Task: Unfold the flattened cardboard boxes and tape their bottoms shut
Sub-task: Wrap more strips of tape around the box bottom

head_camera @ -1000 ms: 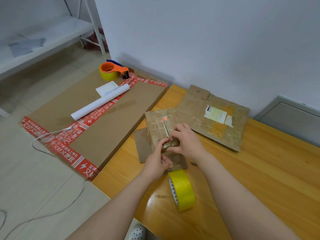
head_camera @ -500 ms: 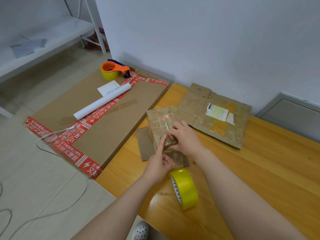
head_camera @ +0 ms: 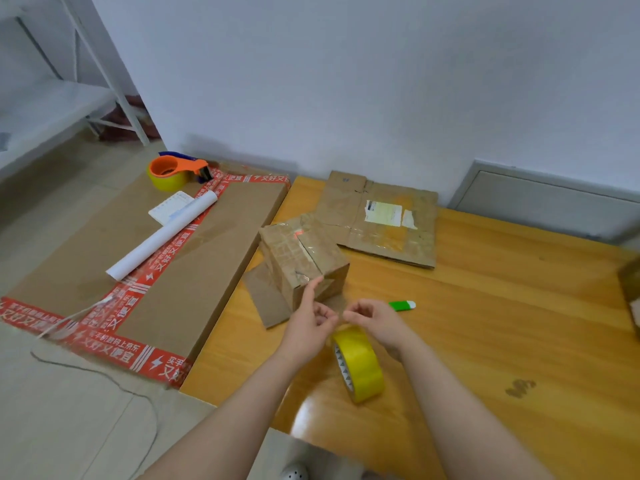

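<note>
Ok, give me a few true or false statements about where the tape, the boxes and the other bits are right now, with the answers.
1. The yellow roll stands on edge on the table. True.
2. The orange dispenser sits on the table. False: it sits on the big carton to the left of the table.
3. A flat cardboard with a label lies behind the small box. True.
4. The green item lies left of the small box. False: it lies on the table to the box's right, just past the right hand.
</note>
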